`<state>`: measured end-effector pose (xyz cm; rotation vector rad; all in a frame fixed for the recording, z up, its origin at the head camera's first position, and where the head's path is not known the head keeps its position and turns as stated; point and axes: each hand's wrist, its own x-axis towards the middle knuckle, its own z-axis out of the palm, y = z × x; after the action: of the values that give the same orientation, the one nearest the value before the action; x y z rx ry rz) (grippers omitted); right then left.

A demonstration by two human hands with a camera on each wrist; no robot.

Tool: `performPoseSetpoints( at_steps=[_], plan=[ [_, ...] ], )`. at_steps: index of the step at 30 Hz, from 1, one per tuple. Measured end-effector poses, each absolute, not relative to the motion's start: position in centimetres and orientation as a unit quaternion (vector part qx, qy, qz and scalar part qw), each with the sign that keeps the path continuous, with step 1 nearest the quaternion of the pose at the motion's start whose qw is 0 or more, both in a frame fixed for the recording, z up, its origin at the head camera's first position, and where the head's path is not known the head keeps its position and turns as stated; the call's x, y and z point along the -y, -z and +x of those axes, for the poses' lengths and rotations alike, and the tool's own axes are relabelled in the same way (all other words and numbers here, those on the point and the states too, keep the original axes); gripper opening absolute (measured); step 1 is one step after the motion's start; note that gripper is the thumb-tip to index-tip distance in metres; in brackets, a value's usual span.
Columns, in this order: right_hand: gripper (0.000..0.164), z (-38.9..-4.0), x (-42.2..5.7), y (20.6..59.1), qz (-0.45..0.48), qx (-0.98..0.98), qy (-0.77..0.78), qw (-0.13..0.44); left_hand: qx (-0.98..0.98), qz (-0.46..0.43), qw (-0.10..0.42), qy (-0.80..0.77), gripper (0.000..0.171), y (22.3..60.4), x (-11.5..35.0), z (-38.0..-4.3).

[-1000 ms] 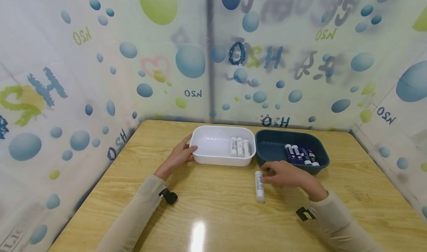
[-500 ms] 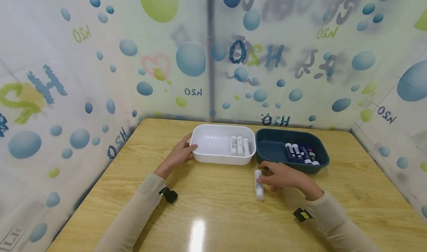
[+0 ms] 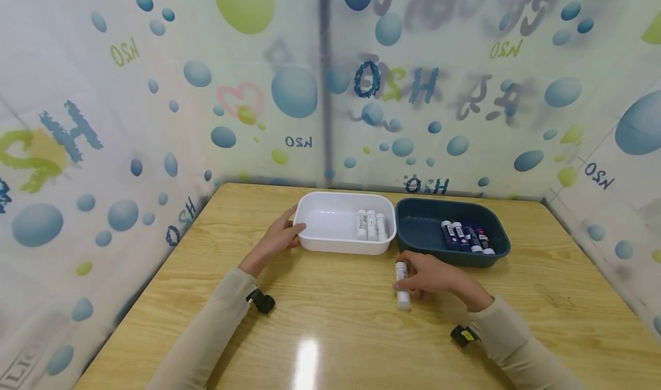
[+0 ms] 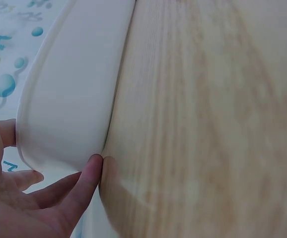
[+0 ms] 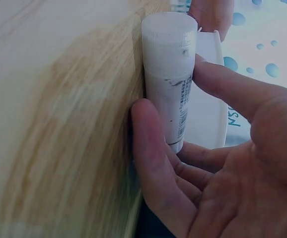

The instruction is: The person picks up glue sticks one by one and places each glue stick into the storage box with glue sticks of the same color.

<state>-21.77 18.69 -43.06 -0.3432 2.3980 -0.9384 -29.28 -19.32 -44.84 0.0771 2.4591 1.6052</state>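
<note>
My right hand pinches a white glue stick that lies on the table before the gap between two trays. In the right wrist view, thumb and fingers sit on opposite sides of this capped tube, which has a printed label. At the left end of a white tray, my left hand holds the rim, thumb over the edge. The left wrist view shows its fingertips low against the tray wall, by the table. Inside that tray, 3 white glue sticks lie side by side at the right.
A dark teal tray stands right beside the white one, with several dark blue glue sticks in its right half. Both stand on a wooden table, near its back edge. A printed curtain hangs behind.
My right hand has moved left onto the glue stick, and its thumb and fingers have come round it. My left hand stays on the white tray.
</note>
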Motion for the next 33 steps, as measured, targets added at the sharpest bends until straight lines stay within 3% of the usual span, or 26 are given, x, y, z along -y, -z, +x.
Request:
performPoseSetpoints(
  at_steps=[33],
  plan=[
    [0.063,-21.2,-18.5,42.0,-0.109,-0.86,0.403,0.294,-0.826,0.034,0.106,-0.553,0.068,44.1,19.1,-28.8]
  ],
)
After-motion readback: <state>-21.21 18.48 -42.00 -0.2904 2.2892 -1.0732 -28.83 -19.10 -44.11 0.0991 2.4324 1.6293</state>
